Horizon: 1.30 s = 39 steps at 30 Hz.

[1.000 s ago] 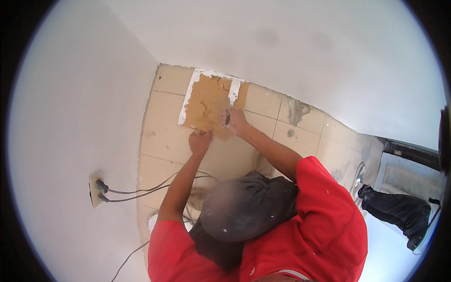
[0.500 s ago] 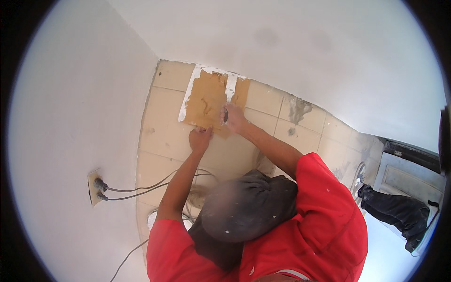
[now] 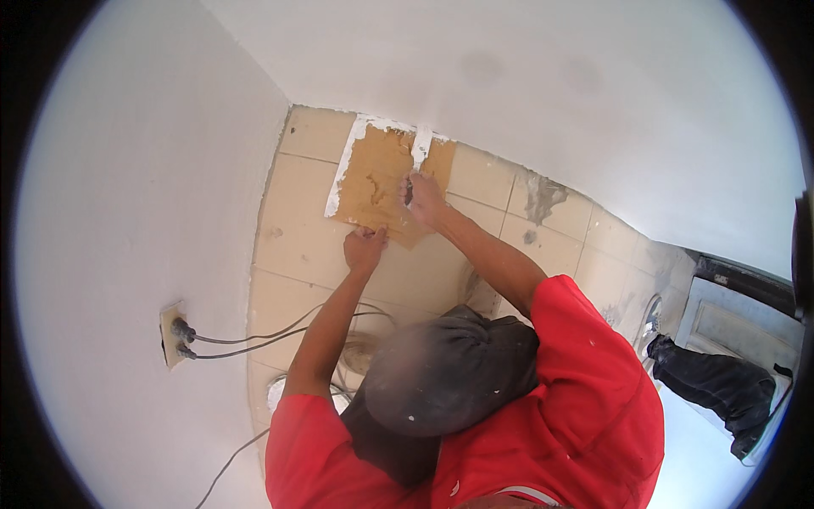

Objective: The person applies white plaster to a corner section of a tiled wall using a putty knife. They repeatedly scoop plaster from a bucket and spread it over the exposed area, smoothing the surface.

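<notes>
A brown sheet [image 3: 373, 165], like paper or cardboard, lies on the tiled floor against the foot of the far wall. White paste is smeared along its left and far edges. My left hand [image 3: 365, 250] is closed on its near edge, the fingers pinching it. Above the sheet, my right hand [image 3: 423, 202] is wrapped round the dark handle of a putty knife [image 3: 421, 146]. Its narrow blade, coated white, points away from me and reaches the joint between sheet and wall. Whether the blade's tip touches the wall is hard to make out.
At the left wall, two black plugs sit in a socket [image 3: 170, 335], their cables [image 3: 254, 341] running over the floor. A round white container [image 3: 275, 392] is partly hidden by my left arm. Dark cloth [image 3: 712, 382] lies near a panelled door [image 3: 738, 318] at right.
My right hand has pushed the putty knife slightly farther forward, toward the wall. The left hand keeps its hold on the sheet's near edge.
</notes>
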Each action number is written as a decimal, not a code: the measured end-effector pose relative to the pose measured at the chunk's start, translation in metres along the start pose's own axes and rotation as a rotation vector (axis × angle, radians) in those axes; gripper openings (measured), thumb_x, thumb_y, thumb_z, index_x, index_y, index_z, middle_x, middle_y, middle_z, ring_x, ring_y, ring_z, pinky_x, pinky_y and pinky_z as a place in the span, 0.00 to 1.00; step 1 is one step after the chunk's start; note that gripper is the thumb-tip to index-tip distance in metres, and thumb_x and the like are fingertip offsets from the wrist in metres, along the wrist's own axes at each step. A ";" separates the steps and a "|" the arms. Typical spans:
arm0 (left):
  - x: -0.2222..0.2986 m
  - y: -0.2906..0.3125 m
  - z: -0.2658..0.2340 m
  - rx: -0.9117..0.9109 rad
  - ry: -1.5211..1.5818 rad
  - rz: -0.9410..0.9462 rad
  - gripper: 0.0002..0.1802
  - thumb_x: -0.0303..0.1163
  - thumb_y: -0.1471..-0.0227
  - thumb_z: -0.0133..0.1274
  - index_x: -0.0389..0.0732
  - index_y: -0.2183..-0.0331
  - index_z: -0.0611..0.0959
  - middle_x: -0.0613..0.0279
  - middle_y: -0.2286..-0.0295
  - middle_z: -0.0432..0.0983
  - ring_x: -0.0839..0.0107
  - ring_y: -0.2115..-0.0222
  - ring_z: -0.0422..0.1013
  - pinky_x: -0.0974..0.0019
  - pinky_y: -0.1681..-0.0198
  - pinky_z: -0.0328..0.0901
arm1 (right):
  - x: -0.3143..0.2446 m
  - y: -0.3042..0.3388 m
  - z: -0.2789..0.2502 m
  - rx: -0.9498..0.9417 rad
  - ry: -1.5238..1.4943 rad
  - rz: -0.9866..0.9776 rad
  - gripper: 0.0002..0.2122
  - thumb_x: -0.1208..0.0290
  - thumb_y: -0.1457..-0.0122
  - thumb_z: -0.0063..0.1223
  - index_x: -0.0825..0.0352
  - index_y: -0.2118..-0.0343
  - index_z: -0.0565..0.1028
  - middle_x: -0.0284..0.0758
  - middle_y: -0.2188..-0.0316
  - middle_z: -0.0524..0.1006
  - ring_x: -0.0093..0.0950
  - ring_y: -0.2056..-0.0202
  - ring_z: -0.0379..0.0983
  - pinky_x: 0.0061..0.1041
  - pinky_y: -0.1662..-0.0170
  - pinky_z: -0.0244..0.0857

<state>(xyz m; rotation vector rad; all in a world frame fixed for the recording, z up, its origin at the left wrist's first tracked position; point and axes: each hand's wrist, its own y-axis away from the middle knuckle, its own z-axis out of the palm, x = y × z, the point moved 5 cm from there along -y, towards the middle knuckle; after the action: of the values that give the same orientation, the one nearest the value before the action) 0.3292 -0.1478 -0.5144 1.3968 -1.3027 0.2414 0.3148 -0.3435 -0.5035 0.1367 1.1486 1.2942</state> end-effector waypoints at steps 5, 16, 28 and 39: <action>-0.011 -0.005 -0.004 0.034 -0.078 -0.017 0.20 0.40 0.45 0.66 0.32 0.74 0.82 0.55 0.76 0.84 0.73 0.78 0.80 0.71 0.75 0.71 | 0.014 0.013 0.004 -0.057 -0.010 0.051 0.09 0.68 0.29 0.41 0.64 0.68 0.69 0.31 0.78 0.69 0.27 0.78 0.67 0.29 0.73 0.64; 0.005 0.002 0.002 -0.004 -0.097 -0.017 0.20 0.43 0.45 0.65 0.33 0.73 0.85 0.58 0.76 0.85 0.72 0.76 0.82 0.67 0.70 0.73 | 0.003 -0.004 0.015 -0.005 0.042 0.013 0.07 0.69 0.30 0.41 0.62 0.66 0.69 0.31 0.77 0.69 0.25 0.78 0.65 0.28 0.74 0.63; -0.005 0.006 -0.003 -0.017 0.046 0.021 0.18 0.37 0.42 0.63 0.31 0.73 0.80 0.52 0.76 0.84 0.72 0.78 0.80 0.71 0.76 0.72 | -0.003 0.066 -0.034 0.061 -0.086 0.063 0.08 0.67 0.27 0.41 0.63 0.64 0.67 0.30 0.75 0.70 0.25 0.76 0.67 0.28 0.71 0.66; -0.015 0.012 0.000 -0.049 0.188 -0.025 0.16 0.36 0.43 0.63 0.29 0.68 0.84 0.56 0.75 0.84 0.71 0.75 0.82 0.70 0.76 0.72 | -0.009 0.062 -0.029 0.036 -0.054 0.036 0.08 0.67 0.28 0.41 0.63 0.65 0.67 0.31 0.75 0.70 0.25 0.77 0.68 0.28 0.72 0.65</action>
<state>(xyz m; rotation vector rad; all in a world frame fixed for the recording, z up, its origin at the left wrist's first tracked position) 0.3147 -0.1368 -0.5189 1.3155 -1.1287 0.3141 0.2530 -0.3440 -0.4717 0.2183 1.1283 1.2948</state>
